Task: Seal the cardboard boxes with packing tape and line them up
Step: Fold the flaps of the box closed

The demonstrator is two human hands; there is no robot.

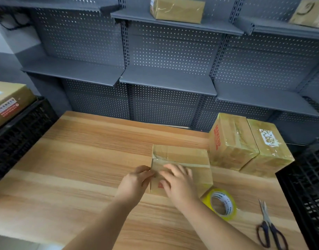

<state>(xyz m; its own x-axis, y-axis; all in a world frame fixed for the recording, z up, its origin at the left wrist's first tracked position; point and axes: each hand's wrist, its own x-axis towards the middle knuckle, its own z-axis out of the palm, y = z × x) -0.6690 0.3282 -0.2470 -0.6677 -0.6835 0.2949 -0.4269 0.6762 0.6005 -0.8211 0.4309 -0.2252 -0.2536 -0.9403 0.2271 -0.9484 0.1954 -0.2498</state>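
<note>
A taped cardboard box [182, 156] lies on the wooden table [74, 159] in front of me. My right hand [178, 184] presses flat on its top with the fingers spread. My left hand [137, 181] is at the box's left edge, its fingers curled against the side; whether they pinch tape I cannot tell. Two sealed boxes stand side by side at the back right, one with red print [230, 141] and one with a torn white label [267, 148]. A roll of yellow packing tape [221, 204] stands just right of my right wrist.
Scissors [270, 230] lie near the table's right front corner. Black crates stand on the left [20, 132] and on the right [308, 186]; a box [7, 101] sits on the left one. Grey shelves [166, 78] behind hold a box [176, 9].
</note>
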